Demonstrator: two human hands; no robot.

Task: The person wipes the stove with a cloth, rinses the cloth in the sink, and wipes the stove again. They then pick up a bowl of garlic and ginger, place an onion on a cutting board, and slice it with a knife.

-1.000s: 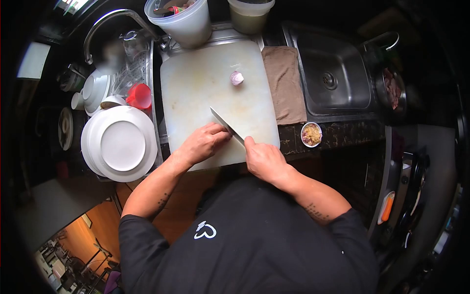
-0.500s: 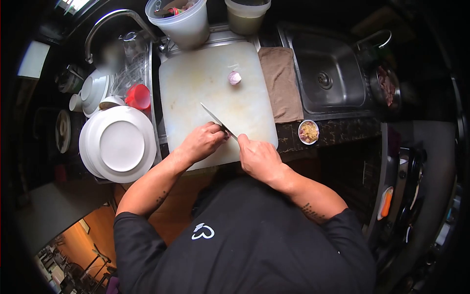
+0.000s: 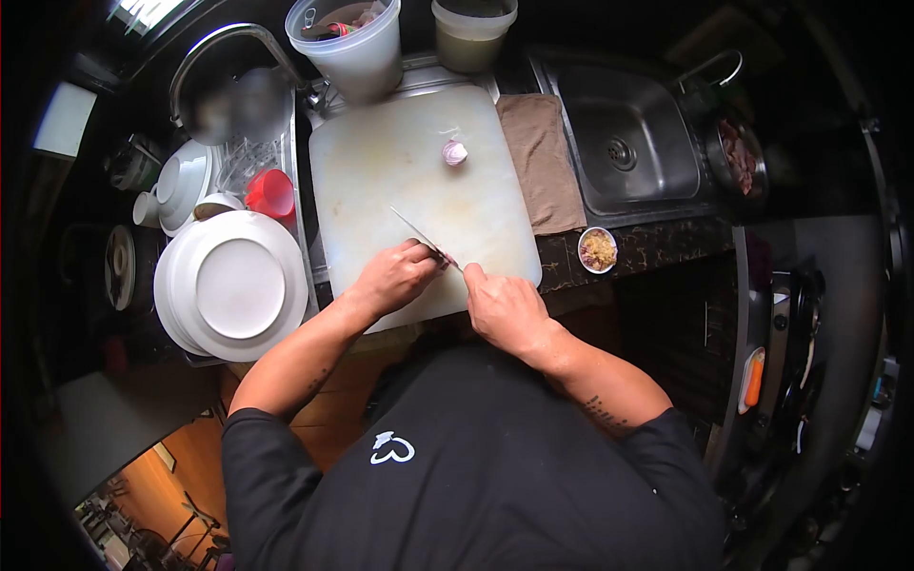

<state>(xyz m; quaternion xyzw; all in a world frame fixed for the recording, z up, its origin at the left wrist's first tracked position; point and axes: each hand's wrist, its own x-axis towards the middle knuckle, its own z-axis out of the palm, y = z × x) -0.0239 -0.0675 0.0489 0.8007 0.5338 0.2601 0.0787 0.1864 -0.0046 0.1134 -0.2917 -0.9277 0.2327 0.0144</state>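
In the head view, my right hand (image 3: 506, 309) is closed around the handle of a knife (image 3: 413, 226). Its blade points away to the upper left, over the near part of a white cutting board (image 3: 381, 162). Beside the blade, my left hand (image 3: 395, 276) has its fingers curled, pinching a small purplish piece (image 3: 447, 258) that looks like shallot; most of it is hidden by the fingers. A peeled pink-white shallot (image 3: 454, 152) lies farther up the board, with a thin scrap of skin just beyond it.
Stacked white plates (image 3: 240, 288), a red cup (image 3: 270, 193) and a faucet (image 3: 228, 33) are on the left. Two plastic buckets (image 3: 357, 62) stand behind the board. To the right are a brown cloth (image 3: 543, 162), a sink (image 3: 657, 157) and a small bowl of chopped food (image 3: 598, 250).
The knife blade has turned slightly, now showing a thinner edge beside my left fingers. Both hands stay in nearly the same place. The view has shifted a little.
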